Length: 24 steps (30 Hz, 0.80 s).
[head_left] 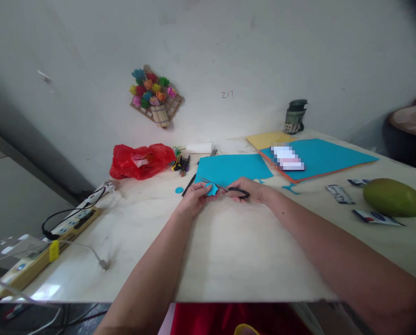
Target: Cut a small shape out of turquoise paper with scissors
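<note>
Over the middle of the table, my left hand (196, 196) pinches a small piece of blue paper (212, 189) with a jagged edge. In my right hand (247, 187) is a pair of scissors (241, 192) with dark handles, its blades pointing left at the blue piece. How far the blades are apart is hard to make out. Just behind both hands lies a larger blue sheet (232, 168). A small blue paper disc (179, 190) rests left of my left hand, and blue paper scraps (290, 188) lie right of my right hand.
A red plastic bag (141, 160), several pens (185, 165) and a white roll (199, 148) sit at the back. Stacked coloured sheets (333, 156) carry a phone (287, 157). A green fruit (393, 197) and sachets (340, 194) are right; a power strip (50, 251) with cables runs left.
</note>
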{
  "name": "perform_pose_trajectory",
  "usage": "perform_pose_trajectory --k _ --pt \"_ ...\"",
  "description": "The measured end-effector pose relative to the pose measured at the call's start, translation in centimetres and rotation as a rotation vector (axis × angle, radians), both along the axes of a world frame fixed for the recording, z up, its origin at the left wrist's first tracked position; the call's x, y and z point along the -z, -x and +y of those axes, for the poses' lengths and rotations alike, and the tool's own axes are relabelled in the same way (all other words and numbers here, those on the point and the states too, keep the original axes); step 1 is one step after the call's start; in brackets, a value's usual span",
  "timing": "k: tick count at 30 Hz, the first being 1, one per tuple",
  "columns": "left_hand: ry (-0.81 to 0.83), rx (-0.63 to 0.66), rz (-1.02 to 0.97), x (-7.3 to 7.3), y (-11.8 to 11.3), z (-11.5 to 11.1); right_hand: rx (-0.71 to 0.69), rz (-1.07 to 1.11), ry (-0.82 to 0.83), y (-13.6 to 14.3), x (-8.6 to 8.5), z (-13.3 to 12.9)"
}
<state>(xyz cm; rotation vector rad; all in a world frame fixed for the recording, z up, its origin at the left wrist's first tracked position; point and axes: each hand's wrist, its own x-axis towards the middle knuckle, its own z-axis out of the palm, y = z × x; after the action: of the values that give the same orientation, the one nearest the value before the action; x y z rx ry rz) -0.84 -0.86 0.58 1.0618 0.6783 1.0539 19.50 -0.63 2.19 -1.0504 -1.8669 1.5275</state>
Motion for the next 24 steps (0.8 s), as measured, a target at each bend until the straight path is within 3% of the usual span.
perform_pose_trajectory --k 24 --pt "0.043 -0.04 0.016 0.1 0.1 0.3 -0.012 0.031 0.059 -0.4 1.2 1.4"
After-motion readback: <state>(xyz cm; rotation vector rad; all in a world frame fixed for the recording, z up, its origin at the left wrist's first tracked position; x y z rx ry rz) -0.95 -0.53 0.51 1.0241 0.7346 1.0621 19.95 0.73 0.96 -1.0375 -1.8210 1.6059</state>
